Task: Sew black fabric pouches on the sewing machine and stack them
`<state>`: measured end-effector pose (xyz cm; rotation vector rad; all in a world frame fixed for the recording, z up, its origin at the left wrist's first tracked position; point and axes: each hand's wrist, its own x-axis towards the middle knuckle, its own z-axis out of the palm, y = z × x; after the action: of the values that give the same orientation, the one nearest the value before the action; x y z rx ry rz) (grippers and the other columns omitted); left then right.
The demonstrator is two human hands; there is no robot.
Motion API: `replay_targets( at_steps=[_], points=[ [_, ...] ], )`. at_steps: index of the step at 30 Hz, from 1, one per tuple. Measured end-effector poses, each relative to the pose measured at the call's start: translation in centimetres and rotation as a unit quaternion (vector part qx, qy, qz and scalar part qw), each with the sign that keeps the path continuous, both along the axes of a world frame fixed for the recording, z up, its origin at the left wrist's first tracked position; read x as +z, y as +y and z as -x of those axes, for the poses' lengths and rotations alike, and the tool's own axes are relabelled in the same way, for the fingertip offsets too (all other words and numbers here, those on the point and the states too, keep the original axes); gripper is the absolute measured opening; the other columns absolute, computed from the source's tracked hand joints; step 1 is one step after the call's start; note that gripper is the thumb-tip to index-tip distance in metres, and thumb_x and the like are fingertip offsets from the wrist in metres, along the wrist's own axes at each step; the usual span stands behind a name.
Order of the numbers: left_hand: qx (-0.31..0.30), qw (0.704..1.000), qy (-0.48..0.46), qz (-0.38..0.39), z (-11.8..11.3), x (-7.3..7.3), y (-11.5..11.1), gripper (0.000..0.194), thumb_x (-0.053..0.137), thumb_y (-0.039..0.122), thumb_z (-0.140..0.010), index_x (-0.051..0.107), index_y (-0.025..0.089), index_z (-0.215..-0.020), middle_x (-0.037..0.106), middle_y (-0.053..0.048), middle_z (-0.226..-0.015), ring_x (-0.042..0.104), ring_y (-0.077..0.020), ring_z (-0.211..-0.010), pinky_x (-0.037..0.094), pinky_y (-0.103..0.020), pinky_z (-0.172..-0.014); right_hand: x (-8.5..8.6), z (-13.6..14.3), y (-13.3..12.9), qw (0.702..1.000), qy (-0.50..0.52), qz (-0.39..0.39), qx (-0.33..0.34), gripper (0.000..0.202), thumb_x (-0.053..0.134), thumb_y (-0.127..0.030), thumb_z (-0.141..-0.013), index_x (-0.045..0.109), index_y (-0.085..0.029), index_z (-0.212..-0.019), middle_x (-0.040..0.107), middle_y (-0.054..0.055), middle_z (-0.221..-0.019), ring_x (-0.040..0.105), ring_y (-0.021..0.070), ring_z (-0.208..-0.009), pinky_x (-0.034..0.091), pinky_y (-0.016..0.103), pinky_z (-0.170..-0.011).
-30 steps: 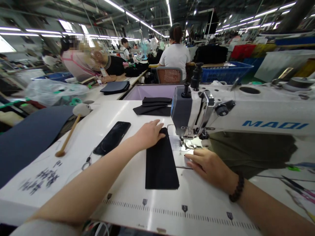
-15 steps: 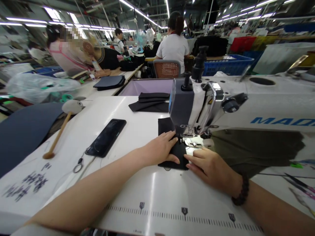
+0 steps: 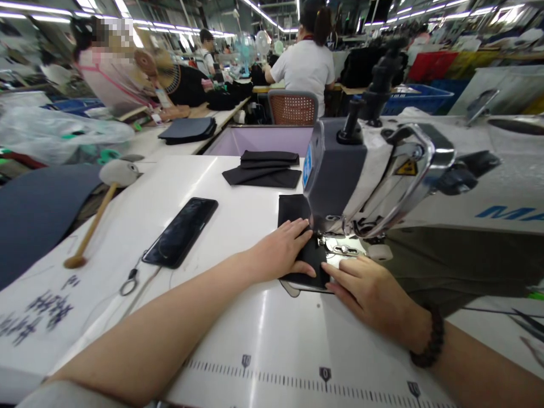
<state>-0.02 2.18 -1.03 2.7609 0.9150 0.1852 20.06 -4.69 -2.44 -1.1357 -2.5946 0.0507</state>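
A black fabric piece [image 3: 293,207] lies flat on the white sewing table, its right side by the presser foot [image 3: 322,242] of a sewing machine [image 3: 335,175]. My left hand [image 3: 283,249] rests palm down on the fabric, fingers stretched toward the machine head and thumb spread. At the near right edge of the fabric is my right hand [image 3: 365,289]; its index finger and thumb touch that edge with their tips apart. The other fingers bend over the lit metal plate [image 3: 344,249]. The needle tip is too small to make out.
Folded black pieces [image 3: 263,170] lie behind the fabric. To the left are a phone [image 3: 181,232] with a cord and ring, and a mallet [image 3: 96,226]. Dark scissors [image 3: 529,323] lie at the far right. Co-workers sit beyond, one in a white shirt [image 3: 304,68].
The view has shifted, so the machine looks larger and further right. The fabric has slid slightly away from me with both hands on it, showing more of a pale curved shape at its near edge.
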Motion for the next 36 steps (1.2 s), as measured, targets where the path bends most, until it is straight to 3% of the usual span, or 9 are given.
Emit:
replay_targets(
  at_steps=[13,36],
  points=[
    [-0.002,1.000,-0.017,0.010,0.09,-0.85,0.25,0.073,0.051,0.056,-0.074,0.035,0.009,-0.127,0.032,-0.021,-0.134,0.024,-0.0329,-0.127,0.022,-0.048,-0.103,0.02,0.15,0.28,1.000,0.018,-0.002,-0.009,0.025,0.044,-0.023,-0.085,0.061,-0.010,-0.098,0.060,0.008,-0.074,0.055,0.0186,-0.067,0.044,0.033,-0.064],
    [0.000,1.000,-0.016,0.016,0.13,-0.21,0.54,0.067,0.056,0.052,-0.072,0.045,0.006,-0.119,0.037,-0.022,-0.131,0.030,-0.0338,-0.123,0.024,-0.049,-0.102,0.15,0.41,0.49,0.998,0.024,0.047,-0.036,0.026,0.043,-0.022,-0.085,0.059,-0.012,-0.102,0.060,0.008,-0.078,0.054,0.0190,-0.071,0.044,0.033,-0.065]
  ],
)
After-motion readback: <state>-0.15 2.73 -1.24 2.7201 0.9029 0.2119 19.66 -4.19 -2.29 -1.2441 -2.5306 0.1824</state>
